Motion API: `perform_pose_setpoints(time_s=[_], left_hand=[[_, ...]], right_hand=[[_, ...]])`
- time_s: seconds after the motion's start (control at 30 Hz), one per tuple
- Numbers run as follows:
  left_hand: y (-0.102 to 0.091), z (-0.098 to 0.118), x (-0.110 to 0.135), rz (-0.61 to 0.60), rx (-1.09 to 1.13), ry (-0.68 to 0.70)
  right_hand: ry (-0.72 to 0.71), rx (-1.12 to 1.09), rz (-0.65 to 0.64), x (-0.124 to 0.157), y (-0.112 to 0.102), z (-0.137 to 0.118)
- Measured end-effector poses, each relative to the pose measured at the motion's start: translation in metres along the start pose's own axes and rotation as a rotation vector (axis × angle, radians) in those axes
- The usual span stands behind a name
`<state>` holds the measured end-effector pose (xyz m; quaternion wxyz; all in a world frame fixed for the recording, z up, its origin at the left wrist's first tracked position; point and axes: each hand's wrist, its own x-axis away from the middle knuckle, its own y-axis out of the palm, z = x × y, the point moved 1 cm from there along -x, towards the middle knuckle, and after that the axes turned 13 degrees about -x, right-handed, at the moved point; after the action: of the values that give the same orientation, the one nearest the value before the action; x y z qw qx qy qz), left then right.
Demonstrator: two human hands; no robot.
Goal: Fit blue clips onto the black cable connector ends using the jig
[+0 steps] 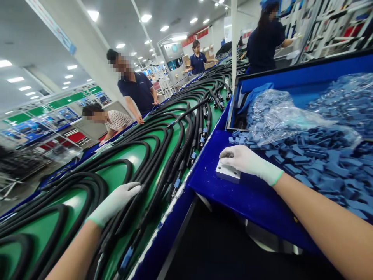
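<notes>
My left hand (pixel 118 202), in a white glove with a pale green cuff, is over the black corrugated hoses (pixel 151 155) on the green table. Its fingers are closed together beside one hose; what they hold, if anything, is hidden. My right hand (pixel 247 161), gloved the same way, is at a small silver metal block (pixel 227 173) with round holes in its top. Thumb and index finger pinch over the block; anything between them is too small to make out. Small blue clips (pixel 177 182) sit on the hose ends near the table's right edge.
A blue bin (pixel 291 82) at the right holds clear plastic bags (pixel 276 111). Loose blue plastic pieces (pixel 309 159) are heaped in front. A worn blue edge (pixel 166 221) borders the green table. Several people stand farther off, two by the hoses' far side (pixel 140 93).
</notes>
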<state>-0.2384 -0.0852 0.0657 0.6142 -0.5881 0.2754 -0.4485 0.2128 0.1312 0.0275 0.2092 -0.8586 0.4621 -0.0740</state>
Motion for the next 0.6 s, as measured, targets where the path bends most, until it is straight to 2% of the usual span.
perform_pose_setpoints(time_s=[0.07, 0.13, 0.2, 0.27, 0.4, 0.5, 0.53, 0.6], left_hand=[[0.022, -0.005, -0.017, 0.039, -0.079, -0.064], [0.040, -0.001, -0.035, 0.034, -0.081, -0.078], [0.044, 0.007, -0.050, 0.061, -0.052, -0.083], [0.030, 0.014, -0.060, 0.104, 0.017, -0.085], [-0.034, 0.027, -0.061, 0.251, 0.244, -0.071], [-0.070, 0.052, -0.045, 0.285, 0.500, 0.030], [-0.074, 0.065, -0.036, 0.268, 0.606, 0.086], [-0.067, 0.098, -0.015, 0.222, 0.836, 0.211]], right_hand=[[0.007, 0.030, 0.011, -0.001, 0.002, -0.001], [0.010, 0.044, 0.017, -0.001, 0.003, -0.002], [0.011, 0.045, 0.015, 0.000, 0.001, -0.002], [0.009, 0.035, 0.003, 0.005, 0.000, -0.006], [-0.084, -0.014, -0.008, 0.029, 0.011, -0.032], [-0.182, -0.133, -0.046, 0.051, 0.043, -0.058], [-0.181, -0.202, -0.081, 0.057, 0.058, -0.065], [-0.120, -0.399, -0.157, 0.067, 0.091, -0.073]])
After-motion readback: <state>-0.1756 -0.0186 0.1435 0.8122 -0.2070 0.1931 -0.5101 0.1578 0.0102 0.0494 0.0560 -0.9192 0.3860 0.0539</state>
